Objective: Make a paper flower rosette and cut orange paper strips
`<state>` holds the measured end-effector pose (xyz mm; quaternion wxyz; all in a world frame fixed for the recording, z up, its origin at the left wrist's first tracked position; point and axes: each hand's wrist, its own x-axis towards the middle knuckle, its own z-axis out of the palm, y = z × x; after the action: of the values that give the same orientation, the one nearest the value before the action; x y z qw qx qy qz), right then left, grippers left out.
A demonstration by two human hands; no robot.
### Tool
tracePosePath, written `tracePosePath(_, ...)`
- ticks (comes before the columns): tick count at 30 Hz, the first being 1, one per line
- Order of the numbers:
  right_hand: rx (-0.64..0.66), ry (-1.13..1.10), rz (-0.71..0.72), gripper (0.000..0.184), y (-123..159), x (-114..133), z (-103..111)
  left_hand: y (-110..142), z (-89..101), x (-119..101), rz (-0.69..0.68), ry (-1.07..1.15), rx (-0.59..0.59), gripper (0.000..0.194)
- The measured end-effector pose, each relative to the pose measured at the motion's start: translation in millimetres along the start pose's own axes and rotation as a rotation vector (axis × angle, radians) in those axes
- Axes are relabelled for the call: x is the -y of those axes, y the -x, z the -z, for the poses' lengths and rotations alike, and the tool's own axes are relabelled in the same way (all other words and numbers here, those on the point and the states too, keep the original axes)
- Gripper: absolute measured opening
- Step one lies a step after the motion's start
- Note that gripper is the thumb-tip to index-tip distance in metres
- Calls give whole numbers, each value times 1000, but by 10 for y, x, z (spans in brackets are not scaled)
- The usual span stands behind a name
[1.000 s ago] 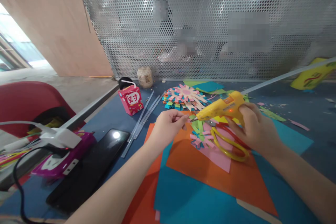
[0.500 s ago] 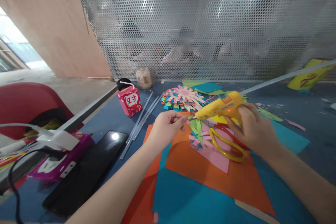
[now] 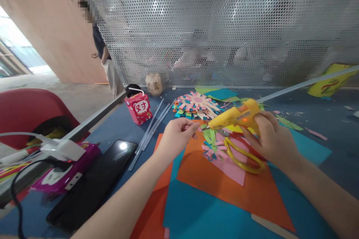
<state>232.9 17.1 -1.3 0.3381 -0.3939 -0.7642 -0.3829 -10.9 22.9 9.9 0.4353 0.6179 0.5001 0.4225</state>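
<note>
My right hand (image 3: 270, 136) is wrapped round a yellow hot glue gun (image 3: 235, 115), its orange light lit and a long glue stick (image 3: 305, 84) running out of the back. The nozzle points left, close to the fingertips of my left hand (image 3: 179, 134). Those fingers are pinched on a small pink piece of paper (image 3: 199, 127), mostly hidden. Below the gun lie scissors (image 3: 244, 157) with yellow and red handles, beside fringed pink, green and blue paper strips (image 3: 213, 147). Under them are a pink sheet (image 3: 231, 170) and an orange sheet (image 3: 202, 177).
Layered fringed paper flowers (image 3: 196, 102) are piled behind my hands. Clear glue sticks (image 3: 151, 129), a pink drink carton (image 3: 138, 108), a jar (image 3: 154, 84), a black phone (image 3: 92, 183) and a purple power strip (image 3: 64, 168) stand or lie to the left. A perforated metal screen (image 3: 179, 18) closes the back.
A person has come into view at the left edge of the metal screen. My hands and the glue gun have hardly moved.
</note>
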Motion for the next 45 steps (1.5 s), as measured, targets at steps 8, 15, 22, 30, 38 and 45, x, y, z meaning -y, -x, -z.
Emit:
tracePosePath(8,25,3,-8,24,17,9,8,-9,-5,-1,3,19,-7,25)
tracePosePath(15,43,29,-21,25,24,7,2,2,-2,-29,14,20,1,25)
tracePosePath(22,46,15,-43,24,14,11,16,5,-1,-29,4,4,7,26)
tracePosePath(30,54,-33,-55,27,49,-12,-37,12,2,-49,-15,23,-14,25)
tracePosePath(38,325,-125,-736,45,1,-27,-51,23,1,-113,58,189,19,23)
tracePosePath(45,400,44,-1002,47,1,-448,43,34,-14,-113,169,235,52,18)
